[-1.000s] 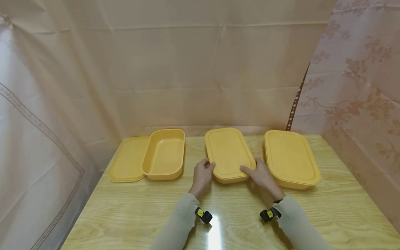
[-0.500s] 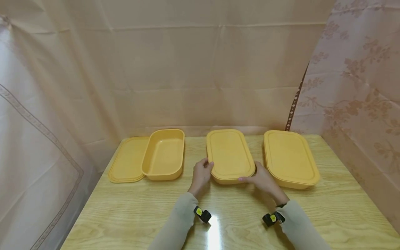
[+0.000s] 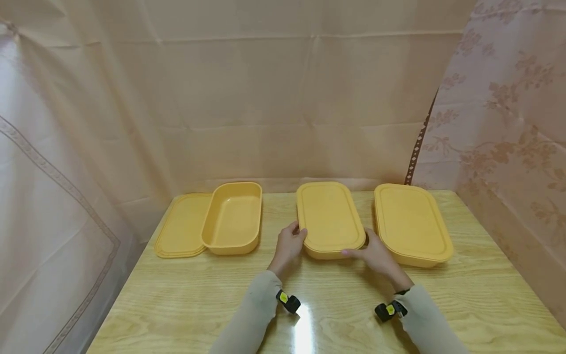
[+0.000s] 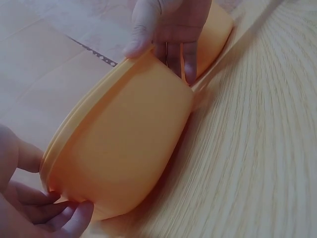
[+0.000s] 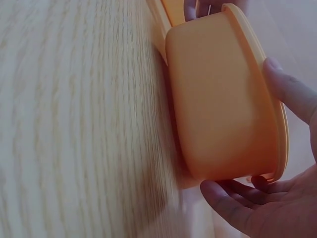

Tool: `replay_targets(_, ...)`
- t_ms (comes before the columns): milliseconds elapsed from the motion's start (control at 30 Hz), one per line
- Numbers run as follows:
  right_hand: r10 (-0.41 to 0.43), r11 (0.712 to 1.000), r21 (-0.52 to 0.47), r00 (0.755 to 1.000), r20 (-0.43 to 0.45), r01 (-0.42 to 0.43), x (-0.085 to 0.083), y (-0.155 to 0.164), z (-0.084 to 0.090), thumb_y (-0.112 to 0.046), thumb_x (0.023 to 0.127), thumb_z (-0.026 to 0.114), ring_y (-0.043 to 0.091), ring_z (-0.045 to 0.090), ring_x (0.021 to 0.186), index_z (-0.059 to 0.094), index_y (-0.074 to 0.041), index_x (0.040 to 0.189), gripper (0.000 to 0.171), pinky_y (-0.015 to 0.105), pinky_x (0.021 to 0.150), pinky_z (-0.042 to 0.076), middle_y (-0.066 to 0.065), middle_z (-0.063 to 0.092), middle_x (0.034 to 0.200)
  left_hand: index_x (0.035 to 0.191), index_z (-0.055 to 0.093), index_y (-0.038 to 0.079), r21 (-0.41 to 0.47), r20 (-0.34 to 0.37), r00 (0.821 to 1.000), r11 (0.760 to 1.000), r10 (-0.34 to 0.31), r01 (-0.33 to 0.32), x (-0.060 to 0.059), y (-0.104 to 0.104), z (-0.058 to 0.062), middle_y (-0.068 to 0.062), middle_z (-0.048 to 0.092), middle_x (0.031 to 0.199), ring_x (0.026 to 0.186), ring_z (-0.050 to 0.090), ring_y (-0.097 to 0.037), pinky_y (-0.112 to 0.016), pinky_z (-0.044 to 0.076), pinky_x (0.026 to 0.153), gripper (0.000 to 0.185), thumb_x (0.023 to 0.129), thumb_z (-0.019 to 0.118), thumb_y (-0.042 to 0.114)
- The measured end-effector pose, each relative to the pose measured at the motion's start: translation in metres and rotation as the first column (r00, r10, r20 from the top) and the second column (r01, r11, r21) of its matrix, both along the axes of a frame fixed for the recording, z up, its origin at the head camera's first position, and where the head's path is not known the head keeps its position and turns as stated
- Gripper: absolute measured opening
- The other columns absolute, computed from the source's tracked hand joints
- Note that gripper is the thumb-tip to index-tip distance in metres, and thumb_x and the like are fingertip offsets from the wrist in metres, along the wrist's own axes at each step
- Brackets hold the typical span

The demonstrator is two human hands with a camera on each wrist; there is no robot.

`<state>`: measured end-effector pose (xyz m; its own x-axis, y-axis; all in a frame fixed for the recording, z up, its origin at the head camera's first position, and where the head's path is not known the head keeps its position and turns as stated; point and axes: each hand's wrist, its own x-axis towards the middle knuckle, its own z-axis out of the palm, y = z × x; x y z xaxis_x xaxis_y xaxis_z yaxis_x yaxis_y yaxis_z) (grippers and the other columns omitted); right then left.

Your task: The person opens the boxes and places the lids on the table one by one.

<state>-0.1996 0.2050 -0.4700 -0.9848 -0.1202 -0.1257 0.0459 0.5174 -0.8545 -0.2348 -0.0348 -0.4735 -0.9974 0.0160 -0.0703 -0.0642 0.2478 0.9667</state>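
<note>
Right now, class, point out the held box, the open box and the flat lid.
Held box (image 3: 331,216): head view, on its lidded top.
Open box (image 3: 233,221): head view, on its inside floor.
Flat lid (image 3: 182,226): head view, on its uncovered face.

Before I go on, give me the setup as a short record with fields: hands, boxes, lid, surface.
Left hand: holds the middle box at its near left side
Right hand: holds the same box at its near right corner
Middle box: yellow, lid on
Right box: yellow, lid on, no hand on it
Open box: yellow, uncovered, nothing visible inside
Loose lid: yellow, lying left of the open box, right edge hidden by it
Table: wood-grained
</note>
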Motion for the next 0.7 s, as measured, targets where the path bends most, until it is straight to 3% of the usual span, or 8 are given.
replay_targets(300, -0.015, 1.0, -0.007, 0.999, -0.045, 0.015, 0.003, 0.007, 0.0, -0.043, 0.078, 0.08, 0.041, 0.043, 0.132, 0.025, 0.004, 0.148, 0.101, 0.059, 0.108, 0.033, 0.026, 0.047, 0.14, 0.134, 0.056, -0.001, 0.071, 0.016, 1.0, 0.998, 0.002, -0.003, 0.001, 0.008, 0.001, -0.015, 0.064, 0.114, 0.102, 0.059, -0.019, -0.03, 0.053, 0.088, 0.039, 0.097, 0.057, 0.012)
replay_targets(467, -0.018, 1.0, -0.009, 0.998, -0.057, 0.017, 0.003, 0.012, -0.002, -0.039, 0.08, 0.079, 0.039, 0.049, 0.126, 0.028, 0.003, 0.148, 0.095, 0.054, 0.101, 0.042, 0.025, 0.049, 0.138, 0.133, 0.057, -0.001, 0.01, -0.011, 1.0, 1.0, -0.01, 0.01, 0.001, 0.011, 0.0, -0.015, 0.066, 0.114, 0.102, 0.061, -0.02, -0.029, 0.053, 0.087, 0.039, 0.097, 0.057, 0.014)
replay_targets(700, -0.01, 1.0, 0.002, 0.999, -0.05, 0.011, 0.002, 0.018, 0.0, -0.039, 0.081, 0.078, 0.042, 0.045, 0.129, 0.023, 0.006, 0.15, 0.098, 0.055, 0.103, 0.04, 0.028, 0.044, 0.143, 0.134, 0.056, -0.002, -0.031, -0.047, 0.998, 0.999, -0.029, 0.027, 0.0, 0.015, 0.001, -0.016, 0.066, 0.118, 0.106, 0.062, -0.022, -0.031, 0.054, 0.089, 0.04, 0.098, 0.056, 0.016)
